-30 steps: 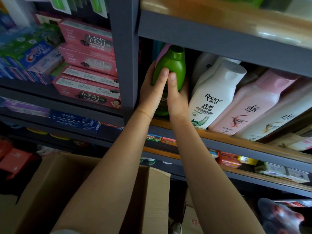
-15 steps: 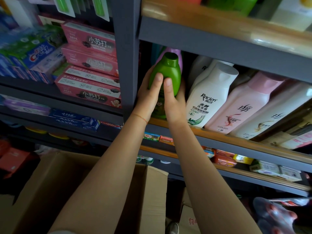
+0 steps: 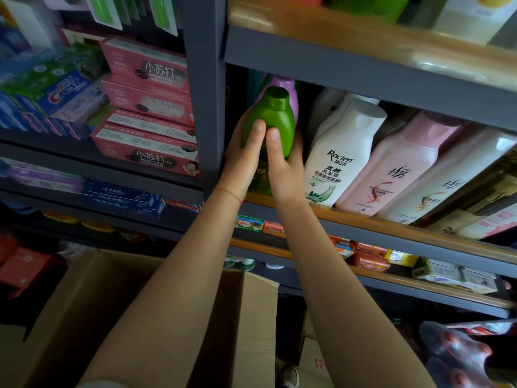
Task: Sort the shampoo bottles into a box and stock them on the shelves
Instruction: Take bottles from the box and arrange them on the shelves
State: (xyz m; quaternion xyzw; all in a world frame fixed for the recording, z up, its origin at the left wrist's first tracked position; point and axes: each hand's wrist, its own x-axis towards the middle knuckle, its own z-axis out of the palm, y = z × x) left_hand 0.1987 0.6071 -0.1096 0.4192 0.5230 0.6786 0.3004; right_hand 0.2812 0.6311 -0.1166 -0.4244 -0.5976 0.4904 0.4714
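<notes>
Stocking stage, one bottle in hand. Both of your hands are raised to the shampoo shelf (image 3: 363,219) at the centre of the rack. Your left hand (image 3: 243,161) cups the left side of the green bottle (image 3: 275,119) and your right hand (image 3: 284,166) cups its right side; the two thumbs (image 3: 258,130) lie side by side, pressed flat on the near face, while the remaining fingers curl round the far side, mostly hidden. The green bottle stands upright at the left end of the row, hard by the rack's dark upright post (image 3: 207,79), with a purple-capped bottle (image 3: 288,88) just behind it; whether its base rests on the board cannot be told, since your hands cover it. To its right the white bottle (image 3: 344,155), the pink bottle (image 3: 400,166) and a further pale bottle (image 3: 453,180) are already shelved, leaning together. Judged from this, the shelf is largely filled and this placement is nearly complete. Near you, below, the cardboard box (image 3: 257,303) stands open; your arms hide its contents, so what remains to stock cannot be told.
</notes>
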